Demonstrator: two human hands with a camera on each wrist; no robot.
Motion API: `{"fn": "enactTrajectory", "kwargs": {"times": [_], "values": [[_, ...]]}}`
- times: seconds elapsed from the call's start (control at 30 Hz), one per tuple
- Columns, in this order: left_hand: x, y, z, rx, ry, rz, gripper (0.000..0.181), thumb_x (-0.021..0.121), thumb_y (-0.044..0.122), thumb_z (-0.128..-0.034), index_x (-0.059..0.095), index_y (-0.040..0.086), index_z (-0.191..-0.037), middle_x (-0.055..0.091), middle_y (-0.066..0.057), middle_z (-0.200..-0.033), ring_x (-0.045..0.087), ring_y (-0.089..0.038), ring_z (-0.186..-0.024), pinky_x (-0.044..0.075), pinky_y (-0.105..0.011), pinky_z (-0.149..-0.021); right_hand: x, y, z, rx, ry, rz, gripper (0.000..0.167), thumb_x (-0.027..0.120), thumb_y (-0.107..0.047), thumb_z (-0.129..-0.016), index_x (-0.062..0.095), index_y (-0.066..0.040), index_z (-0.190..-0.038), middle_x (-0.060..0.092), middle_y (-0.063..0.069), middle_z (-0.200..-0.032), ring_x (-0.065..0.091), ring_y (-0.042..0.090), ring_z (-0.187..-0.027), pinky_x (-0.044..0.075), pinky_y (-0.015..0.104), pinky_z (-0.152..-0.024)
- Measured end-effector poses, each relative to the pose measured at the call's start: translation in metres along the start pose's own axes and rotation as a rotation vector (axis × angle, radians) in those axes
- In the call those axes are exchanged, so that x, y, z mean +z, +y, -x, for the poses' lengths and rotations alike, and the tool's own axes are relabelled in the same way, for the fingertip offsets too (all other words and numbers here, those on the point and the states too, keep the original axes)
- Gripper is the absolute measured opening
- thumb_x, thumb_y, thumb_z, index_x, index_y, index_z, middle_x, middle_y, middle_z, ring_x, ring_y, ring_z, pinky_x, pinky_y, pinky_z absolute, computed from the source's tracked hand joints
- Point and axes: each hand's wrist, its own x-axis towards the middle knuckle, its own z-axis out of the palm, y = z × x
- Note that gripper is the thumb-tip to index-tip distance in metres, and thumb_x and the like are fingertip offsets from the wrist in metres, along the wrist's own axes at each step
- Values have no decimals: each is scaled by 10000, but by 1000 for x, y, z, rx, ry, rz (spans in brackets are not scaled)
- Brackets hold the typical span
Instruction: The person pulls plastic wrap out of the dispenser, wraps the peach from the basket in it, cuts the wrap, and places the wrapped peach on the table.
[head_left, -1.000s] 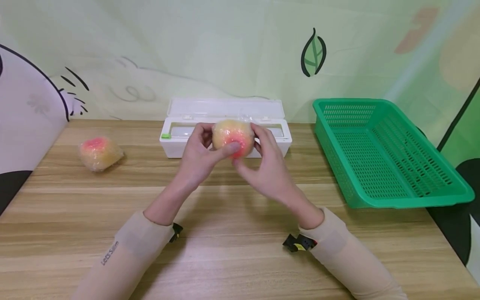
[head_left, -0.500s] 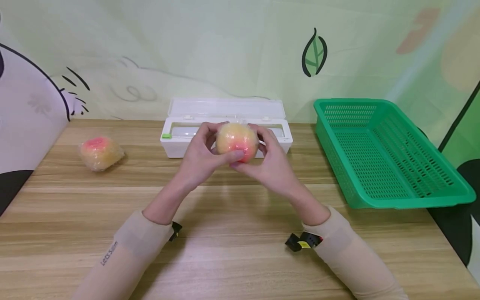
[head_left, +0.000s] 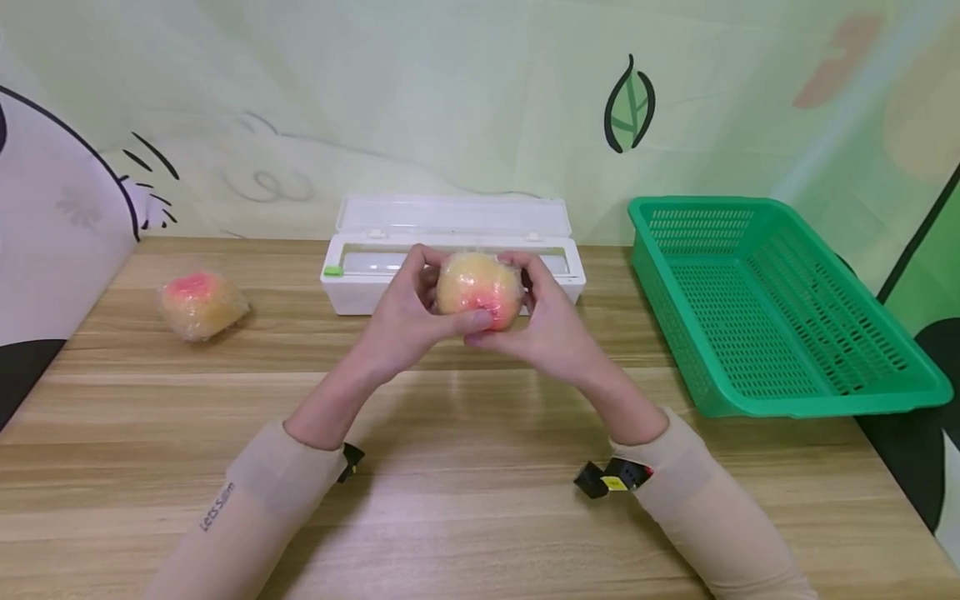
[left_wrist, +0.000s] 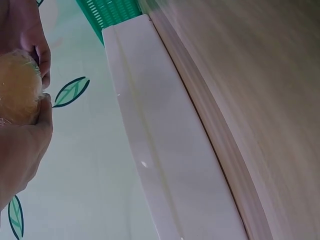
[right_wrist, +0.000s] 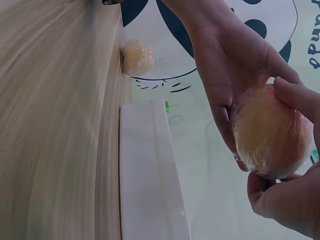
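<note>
Between both hands, raised in front of a white cling film box, is a yellow-and-pink peach wrapped in clear film. The left hand grips its left side, thumb across the pink front. From the right, the right hand grips it, with its thumb along the bottom. In the right wrist view the film clings in wrinkles to the peach. The cling film box stands behind with its lid up; the hands hide part of its front. A second wrapped peach lies on the table at the left.
A green plastic basket with slotted walls stands on the right of the wooden table. A printed cloth backdrop hangs right behind the table's far edge.
The held peach has shifted slightly right and toward the person, and has turned a little in the hands. The right hand has moved slightly with it. The box, basket and second peach stay put.
</note>
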Motion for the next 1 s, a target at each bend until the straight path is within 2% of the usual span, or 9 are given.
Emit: {"fn": "enactTrajectory", "kwargs": {"times": [0.13, 0.27, 0.33, 0.47, 0.57, 0.73, 0.87, 1.0], "values": [[0, 0, 0, -26, -12, 9, 740, 881, 212, -824, 374, 84, -1347, 546, -110, -1310, 601, -270, -1140, 547, -402, -919, -1, -2, 0, -2, -5, 24, 853, 914, -79, -757, 393, -47, -1431, 464, 80, -1379, 480, 236, -1228, 439, 460, -1028], [0, 0, -1, -48, -26, 15, 906, 877, 220, -826, 314, 114, -1528, 541, -75, -1365, 583, -251, -1180, 520, -415, -971, -1, -2, 0, -12, -4, 43, 882, 918, -94, -759, 387, -54, -1463, 453, 75, -1390, 486, 237, -1214, 459, 441, -1013], [-1, 0, -1, -47, -42, 4, 916, 871, 221, -832, 330, 127, -1566, 547, -68, -1365, 583, -250, -1175, 515, -418, -974, 0, -1, -1, -13, -10, 47, 905, 920, -97, -757, 379, -58, -1481, 458, 77, -1391, 484, 235, -1218, 457, 439, -1019], [-3, -1, -1, -30, -78, -19, 751, 862, 202, -843, 479, 108, -1482, 582, -82, -1315, 598, -256, -1140, 528, -408, -943, 1, -1, -1, 8, -29, 57, 942, 926, -115, -756, 368, -51, -1512, 488, 77, -1386, 490, 220, -1236, 444, 420, -1050], [-3, -2, 0, -29, -87, -26, 654, 860, 183, -845, 525, 81, -1398, 603, -100, -1270, 613, -265, -1106, 540, -401, -913, 0, -1, -1, 26, -35, 61, 913, 926, -127, -759, 396, -35, -1496, 507, 75, -1373, 508, 220, -1226, 445, 410, -1059], [-4, -1, -1, -51, -78, -72, 623, 866, 223, -839, 536, 57, -1340, 620, -105, -1215, 628, -264, -1047, 550, -392, -870, -2, -2, 1, 29, -51, 75, 831, 934, -132, -750, 462, -40, -1427, 520, 69, -1355, 525, 227, -1212, 444, 422, -1063], [-4, -2, -1, -54, -78, -103, 567, 868, 253, -834, 577, 62, -1281, 642, -112, -1156, 631, -259, -996, 554, -385, -825, -3, -2, 0, 42, -94, 65, 880, 931, -131, -758, 421, -56, -1471, 502, 66, -1384, 528, 224, -1232, 436, 428, -1076], [-4, -3, 0, -70, -69, -104, 555, 868, 298, -830, 604, 85, -1269, 659, -110, -1127, 632, -254, -971, 553, -406, -808, -4, 0, -1, 48, -120, 76, 810, 920, -158, -777, 486, -74, -1455, 563, 42, -1332, 567, 207, -1186, 468, 411, -1037]]}}
